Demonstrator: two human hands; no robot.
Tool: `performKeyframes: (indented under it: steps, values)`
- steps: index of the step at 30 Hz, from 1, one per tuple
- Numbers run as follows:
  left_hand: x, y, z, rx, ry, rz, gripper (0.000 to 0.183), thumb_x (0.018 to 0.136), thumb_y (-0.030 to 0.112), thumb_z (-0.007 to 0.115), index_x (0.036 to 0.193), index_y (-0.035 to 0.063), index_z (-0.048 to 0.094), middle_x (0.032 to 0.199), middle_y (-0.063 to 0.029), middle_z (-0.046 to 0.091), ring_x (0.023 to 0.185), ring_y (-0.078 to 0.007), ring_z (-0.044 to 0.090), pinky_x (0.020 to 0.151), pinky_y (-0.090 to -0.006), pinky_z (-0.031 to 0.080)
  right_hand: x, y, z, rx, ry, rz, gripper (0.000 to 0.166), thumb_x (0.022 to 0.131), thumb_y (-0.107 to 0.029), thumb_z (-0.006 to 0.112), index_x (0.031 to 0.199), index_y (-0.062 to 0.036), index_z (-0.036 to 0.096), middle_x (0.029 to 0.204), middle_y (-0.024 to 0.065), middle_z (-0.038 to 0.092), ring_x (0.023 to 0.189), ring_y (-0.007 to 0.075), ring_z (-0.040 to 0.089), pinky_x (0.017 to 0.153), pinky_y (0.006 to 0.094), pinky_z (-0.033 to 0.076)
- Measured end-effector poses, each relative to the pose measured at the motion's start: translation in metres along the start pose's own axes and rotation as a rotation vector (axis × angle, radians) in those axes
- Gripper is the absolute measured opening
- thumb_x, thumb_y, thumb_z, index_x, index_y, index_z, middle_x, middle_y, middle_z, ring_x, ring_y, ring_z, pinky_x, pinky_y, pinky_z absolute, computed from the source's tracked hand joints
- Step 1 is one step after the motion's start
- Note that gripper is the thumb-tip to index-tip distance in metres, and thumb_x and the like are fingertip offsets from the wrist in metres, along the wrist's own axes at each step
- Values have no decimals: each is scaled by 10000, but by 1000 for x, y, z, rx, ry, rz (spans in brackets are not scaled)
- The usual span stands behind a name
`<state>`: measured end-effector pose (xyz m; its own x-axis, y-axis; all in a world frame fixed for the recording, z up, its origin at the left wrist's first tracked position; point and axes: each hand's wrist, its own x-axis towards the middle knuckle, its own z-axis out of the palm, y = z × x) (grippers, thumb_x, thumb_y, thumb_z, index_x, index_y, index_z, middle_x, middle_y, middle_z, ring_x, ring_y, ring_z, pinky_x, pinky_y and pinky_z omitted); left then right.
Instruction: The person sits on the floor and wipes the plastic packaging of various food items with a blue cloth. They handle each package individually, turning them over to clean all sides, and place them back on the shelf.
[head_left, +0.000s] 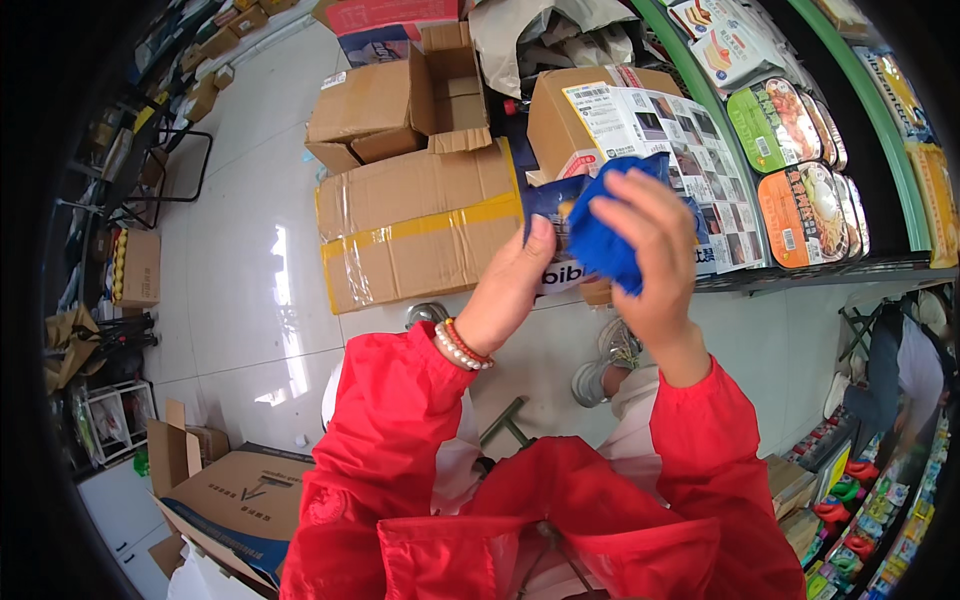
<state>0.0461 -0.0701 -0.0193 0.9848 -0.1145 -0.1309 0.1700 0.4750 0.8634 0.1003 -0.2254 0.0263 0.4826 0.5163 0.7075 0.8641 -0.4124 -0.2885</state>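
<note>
My left hand (504, 289), with bead bracelets at the wrist, grips a dark blue printed package (543, 201) at its near left side, thumb on top. A white band with large lettering runs along the package's lower part. My right hand (660, 259) holds a bright blue cloth (609, 244) against the package's face, covering much of it. Both hands are raised in front of the shelf. Behind them stands a cardboard carton (553, 124), with printed sheets (724, 225) bearing pictures and writing beside it. The right fingers partly hide the cloth.
A carton with yellow tape (412, 232) lies to the left, below an open carton (459, 101). Green-edged shelves (709, 90) hold green food packs (765, 127) and orange ones (795, 217). Another person (919, 360) is at the far right. More cartons (232, 495) stand at lower left.
</note>
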Motion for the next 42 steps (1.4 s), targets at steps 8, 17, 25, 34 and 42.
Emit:
performKeyframes:
  steps: [8,17,25,34,42]
  values:
    - [6,27,-7,-533,-45,-43,653,954,535,313,1398,58,282,1370,-184,424,1206,-400,476,958,-561,447,-2,38,-16,399,350,665,384,816,46,558,1193,-22,527,1214,85,557,1125,198,526,974,317,402]
    - [15,16,-16,-574,46,-129,618,960,519,331,1345,36,355,1306,-173,498,1129,-358,554,873,-492,527,-5,18,-12,1188,42,1102,499,852,-250,661,1250,-9,482,1120,76,589,1000,144,593,826,289,503]
    - [21,16,-17,-421,73,-57,597,961,486,387,1360,45,345,1333,-135,454,1145,-289,543,942,-419,494,-2,30,-13,1037,353,1111,406,820,-136,682,1166,18,537,1060,71,601,919,120,592,801,264,492]
    - [12,14,-20,-738,-83,-145,832,843,701,396,1384,69,374,1324,-157,478,1142,-271,526,974,-421,433,-7,-18,13,324,-159,-64,371,682,-44,695,1049,-35,639,1089,127,619,1007,306,593,867,377,471]
    - [7,24,-22,-881,-160,-233,630,937,544,374,1365,84,412,1321,-140,502,1176,-295,517,987,-497,411,-3,0,2,334,177,231,532,626,140,527,1145,23,526,1182,172,575,1112,295,554,993,374,399]
